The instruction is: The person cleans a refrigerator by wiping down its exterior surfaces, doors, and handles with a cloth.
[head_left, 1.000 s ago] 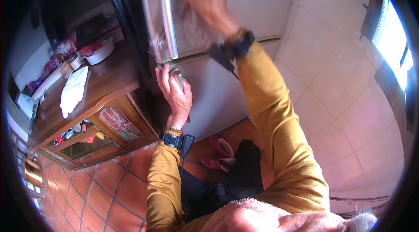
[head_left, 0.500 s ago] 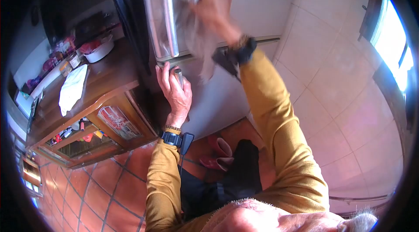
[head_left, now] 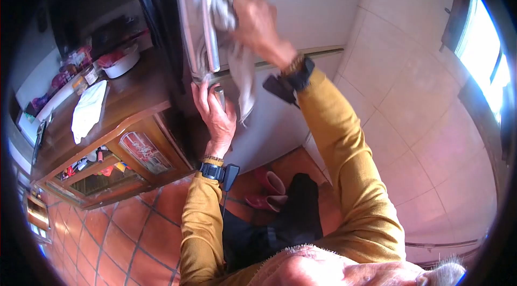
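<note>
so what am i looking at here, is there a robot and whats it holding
There is no robot: these are a person's own bare hands, seen by one camera worn on the head, looking forward and down. The right hand holds a pale cloth against the upper door of a refrigerator. The left hand is at the lower door handle, its fingertips reaching the upper door's bottom edge; how firmly it grips, I can't tell. On the wooden cabinet lie a white cloth and a white bowl. Pink boots stand on the tiled floor.
</note>
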A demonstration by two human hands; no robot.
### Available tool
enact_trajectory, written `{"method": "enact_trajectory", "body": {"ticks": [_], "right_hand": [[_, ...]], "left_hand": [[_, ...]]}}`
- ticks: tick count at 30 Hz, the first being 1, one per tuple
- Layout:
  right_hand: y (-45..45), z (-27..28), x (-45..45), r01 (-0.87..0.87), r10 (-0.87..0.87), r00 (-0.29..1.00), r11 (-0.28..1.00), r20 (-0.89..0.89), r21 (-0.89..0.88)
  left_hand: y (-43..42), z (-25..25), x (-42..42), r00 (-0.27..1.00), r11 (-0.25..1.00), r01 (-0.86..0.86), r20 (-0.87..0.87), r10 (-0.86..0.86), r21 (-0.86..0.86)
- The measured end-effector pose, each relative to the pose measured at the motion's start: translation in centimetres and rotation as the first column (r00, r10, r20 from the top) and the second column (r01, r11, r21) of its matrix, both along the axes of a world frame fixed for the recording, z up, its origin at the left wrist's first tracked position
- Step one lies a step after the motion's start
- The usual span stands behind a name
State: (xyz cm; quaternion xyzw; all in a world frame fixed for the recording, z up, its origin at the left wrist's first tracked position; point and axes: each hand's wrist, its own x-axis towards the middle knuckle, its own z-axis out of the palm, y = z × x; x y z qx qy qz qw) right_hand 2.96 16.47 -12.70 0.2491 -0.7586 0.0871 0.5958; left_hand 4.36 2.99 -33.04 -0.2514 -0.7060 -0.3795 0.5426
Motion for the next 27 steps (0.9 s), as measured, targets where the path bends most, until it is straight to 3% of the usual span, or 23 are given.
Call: {"method": "enact_trajectory", "body": {"ticks": [3, 5, 9, 11, 12, 14, 17, 19, 21, 22, 24, 27], "right_hand": [[-0.6, 5.1, -0.1, 0.035, -0.035, 0.999, 0.999, 0.007, 0.005], [-1.3, 6.1, -0.1, -0.073, 0.063, 0.996, 0.985, -0.069, -0.158], [-1.7, 2.0, -1.5, -0.125, 0.085, 0.977, 0.972, -0.195, -0.199], [-0.8, -2.7, -0.7, -0.061, 0.070, 0.990, 0.995, 0.121, -0.079], [-0.8, -5.3, -0.6, -0.111, 0.114, 0.993, 0.991, 0.037, -0.080], [-0.7, -5.7, 0.6, -0.136, 0.141, 0.989, 0.985, 0.042, -0.108], [0.2, -2.5, 0.1, -0.036, 0.039, 0.997, 0.999, 0.072, -0.040], [-0.1, 1.8, -0.2, 0.078, -0.076, 0.997, 0.993, 0.026, -0.093], [0.7, 5.9, -3.1, -0.044, 0.031, 0.989, 0.995, -0.143, -0.090], [0.1, 7.0, -2.3, -0.045, 0.031, 0.989, 0.994, -0.143, -0.096], [-1.0, 8.2, -0.8, -0.071, 0.047, 0.994, 0.963, -0.097, -0.260], [-1.0, 3.6, -1.5, 0.051, -0.022, 0.992, 0.970, 0.121, -0.236]], "left_hand": [[-0.1, 0.0, 0.1, 1.000, 1.000, -0.017, 0.011, 0.017, -0.007], [-0.1, -0.1, 0.0, 1.000, 1.000, -0.024, 0.007, 0.024, -0.006], [-0.1, 0.0, 0.0, 1.000, 1.000, -0.011, 0.002, 0.011, -0.010], [-0.2, -0.2, -0.1, 1.000, 1.000, -0.014, 0.017, 0.014, -0.009], [-0.1, -0.3, -0.3, 1.000, 1.000, -0.026, 0.008, 0.026, -0.008], [0.0, -0.3, -0.2, 1.000, 1.000, -0.020, 0.014, 0.020, 0.000], [-0.2, -0.2, -0.1, 1.000, 1.000, -0.013, 0.015, 0.013, 0.006], [-0.1, -0.2, -0.2, 1.000, 1.000, -0.013, 0.013, 0.013, 0.005], [-0.2, -0.1, -0.1, 0.999, 0.999, -0.047, 0.009, 0.047, -0.024], [-0.2, 0.1, 0.0, 0.999, 0.998, -0.047, 0.009, 0.048, -0.030], [-0.2, 0.2, 0.4, 0.999, 0.999, 0.031, 0.034, -0.031, 0.014], [-0.2, -0.2, -0.2, 0.999, 0.999, -0.036, 0.016, 0.036, -0.019]]}}
